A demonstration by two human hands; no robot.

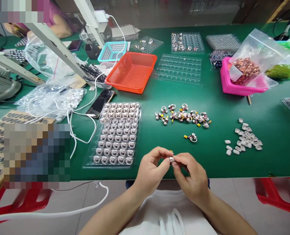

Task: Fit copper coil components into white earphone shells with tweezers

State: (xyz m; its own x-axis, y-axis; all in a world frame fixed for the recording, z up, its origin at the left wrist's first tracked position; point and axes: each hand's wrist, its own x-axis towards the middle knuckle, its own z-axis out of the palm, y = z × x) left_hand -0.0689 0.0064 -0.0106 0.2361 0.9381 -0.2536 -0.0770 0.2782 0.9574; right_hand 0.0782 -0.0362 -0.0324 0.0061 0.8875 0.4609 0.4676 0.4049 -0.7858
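Close to the table's front edge, my left hand (153, 169) and my right hand (192, 174) meet fingertip to fingertip. Both pinch one small silvery rounded part (171, 159), mostly covered by the fingers; a bit of yellow shows just above it. Just beyond the hands lies a single curved part with a yellow tab (192, 137). A pile of similar curved parts (184, 116) is spread farther back. Small white caps (248, 138) lie scattered to the right. Left of my hands, a clear plastic tray (137, 137) holds rows of shiny rounded pieces.
An orange basket (137, 76) and a clear compartment tray (179, 69) stand behind the parts. A pink basket (223, 78) with a bag of copper-coloured pieces (245, 69) is at right. A phone (101, 102), white cable (71, 130) and metal frame (59, 45) occupy the left.
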